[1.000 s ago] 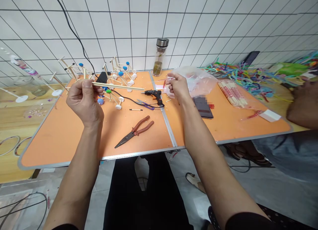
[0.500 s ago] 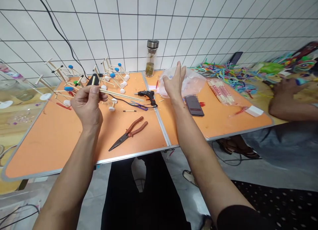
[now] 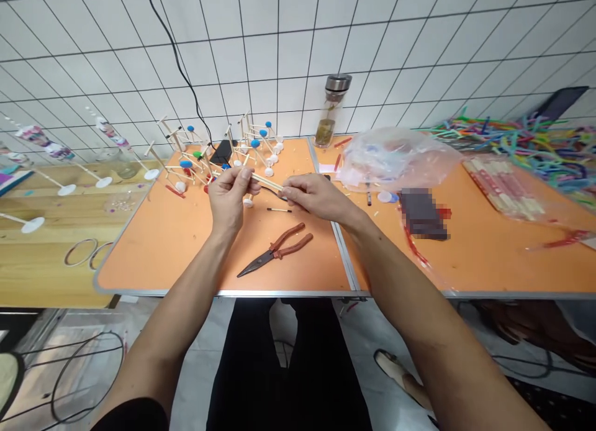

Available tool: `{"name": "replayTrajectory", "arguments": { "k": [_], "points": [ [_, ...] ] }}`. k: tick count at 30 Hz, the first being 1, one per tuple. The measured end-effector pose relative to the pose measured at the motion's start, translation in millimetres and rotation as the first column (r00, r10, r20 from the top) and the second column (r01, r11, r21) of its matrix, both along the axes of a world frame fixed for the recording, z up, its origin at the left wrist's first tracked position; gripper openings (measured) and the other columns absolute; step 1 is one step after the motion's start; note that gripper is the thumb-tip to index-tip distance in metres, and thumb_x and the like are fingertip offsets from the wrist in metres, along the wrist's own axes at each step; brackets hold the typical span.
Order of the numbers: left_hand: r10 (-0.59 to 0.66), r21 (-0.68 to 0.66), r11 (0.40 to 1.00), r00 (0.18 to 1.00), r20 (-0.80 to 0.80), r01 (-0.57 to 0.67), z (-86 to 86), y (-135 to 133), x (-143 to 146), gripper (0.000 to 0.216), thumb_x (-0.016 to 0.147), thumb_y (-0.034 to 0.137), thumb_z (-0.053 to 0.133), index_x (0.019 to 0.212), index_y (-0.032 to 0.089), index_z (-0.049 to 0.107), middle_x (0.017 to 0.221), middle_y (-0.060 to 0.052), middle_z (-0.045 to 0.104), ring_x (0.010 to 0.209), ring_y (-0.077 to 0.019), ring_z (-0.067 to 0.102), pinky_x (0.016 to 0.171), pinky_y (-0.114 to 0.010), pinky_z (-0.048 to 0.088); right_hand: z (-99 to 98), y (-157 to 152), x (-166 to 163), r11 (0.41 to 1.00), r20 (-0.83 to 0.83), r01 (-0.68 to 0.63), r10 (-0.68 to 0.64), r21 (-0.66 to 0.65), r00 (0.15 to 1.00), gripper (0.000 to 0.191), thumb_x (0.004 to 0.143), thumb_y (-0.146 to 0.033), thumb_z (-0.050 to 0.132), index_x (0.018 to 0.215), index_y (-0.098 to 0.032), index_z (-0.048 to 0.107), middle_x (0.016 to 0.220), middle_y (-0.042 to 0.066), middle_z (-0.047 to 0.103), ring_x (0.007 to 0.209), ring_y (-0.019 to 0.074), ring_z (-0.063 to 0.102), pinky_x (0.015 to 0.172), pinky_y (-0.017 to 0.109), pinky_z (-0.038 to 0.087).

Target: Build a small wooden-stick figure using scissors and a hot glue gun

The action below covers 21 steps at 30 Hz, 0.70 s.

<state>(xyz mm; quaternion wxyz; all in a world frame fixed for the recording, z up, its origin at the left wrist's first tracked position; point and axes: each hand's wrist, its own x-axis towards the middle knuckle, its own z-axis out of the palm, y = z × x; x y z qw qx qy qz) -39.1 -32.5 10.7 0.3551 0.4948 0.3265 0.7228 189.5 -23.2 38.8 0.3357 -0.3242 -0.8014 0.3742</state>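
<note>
My left hand [image 3: 229, 198] is closed in a pinch around thin pale wooden sticks [image 3: 267, 184]; a short stick end pokes up above its thumb. Fingers of my right hand [image 3: 313, 195] close on the other end of the same sticks, just above the table. Beneath my hands lies a short stick with dark tips [image 3: 279, 210]. Nearer to me are needle-nose pliers [image 3: 275, 249] with reddish-brown handles. Behind my left hand stand several stick frames with white discs and blue caps [image 3: 255, 143]. The glue gun is mostly hidden behind my right hand.
A glass bottle with a metal lid [image 3: 329, 111] stands by the tiled wall. To the right are a plastic bag [image 3: 395, 154], a blurred-out phone [image 3: 423, 213], packs of sticks [image 3: 505, 186] and a colourful heap of strips [image 3: 521, 136]. A wooden table [image 3: 60, 257] adjoins on the left.
My right hand has left the plastic bag and come over to the sticks, where its fingers have closed. My left hand keeps hold of them. The view has turned left.
</note>
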Motion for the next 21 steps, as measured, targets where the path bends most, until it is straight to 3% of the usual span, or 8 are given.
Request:
{"name": "replayTrajectory", "arguments": {
  "k": [3,7,12,16,21],
  "points": [
    [-0.097,-0.088,0.991,0.995,0.035,0.1,4.5,-3,1,0.049,0.087,0.065,0.095,0.095,0.019,0.081,0.083,-0.004,0.082,0.067,-0.0127,0.076,0.061,-0.021,0.061,-3.7,12,5,0.992,-0.147,0.125,-0.122,0.011,0.982,0.044,0.105,-0.061,0.069,0.087,-0.022,0.073,0.073,0.0,0.064,0.063,0.0138,0.053,0.06,0.029,0.039],
    [-0.278,-0.235,0.925,0.953,0.116,0.299,10.0,-5,3,0.041,0.09,0.055,0.095,0.095,0.018,0.077,0.08,-0.004,0.08,0.063,-0.0124,0.075,0.057,-0.02,0.059,-10.1,22,4,0.96,-0.362,0.244,-0.277,-0.135,0.89,0.057,0.091,-0.08,0.08,0.094,-0.024,0.072,0.079,0.001,0.065,0.058,0.0121,0.043,0.052,0.028,0.03],
    [-0.422,-0.331,0.824,0.888,0.184,0.46,6.0,-4,7,0.036,0.088,0.046,0.096,0.093,0.017,0.077,0.073,-0.002,0.077,0.056,-0.011,0.07,0.053,-0.019,0.057,-14.8,18,-7,0.975,-0.347,0.195,-0.221,-0.108,0.912,0.061,0.086,-0.077,0.086,0.108,-0.022,0.078,0.087,0.003,0.072,0.07,0.015,0.056,0.061,0.028,0.043],
    [-0.491,-0.367,0.768,0.85,0.189,0.525,1.3,-4,11,0.035,0.088,0.046,0.096,0.091,0.016,0.077,0.073,-0.004,0.078,0.053,-0.0102,0.068,0.052,-0.019,0.055,-17.4,16,-12,0.984,-0.351,0.169,-0.175,-0.05,0.92,0.052,0.088,-0.072,0.086,0.094,-0.021,0.078,0.086,0.003,0.073,0.079,0.0176,0.063,0.074,0.031,0.051],
    [-0.475,-0.41,0.748,0.853,0.217,0.522,5.2,-6,12,0.057,0.096,0.074,0.081,0.11,0.019,0.076,0.078,-0.006,0.081,0.057,-0.015,0.074,0.055,-0.023,0.059,-19.3,18,-10,0.979,-0.365,0.187,-0.203,-0.079,0.909,0.054,0.086,-0.075,0.086,0.085,-0.023,0.072,0.079,0.003,0.07,0.07,0.016,0.055,0.063,0.03,0.044]
  ]
}}
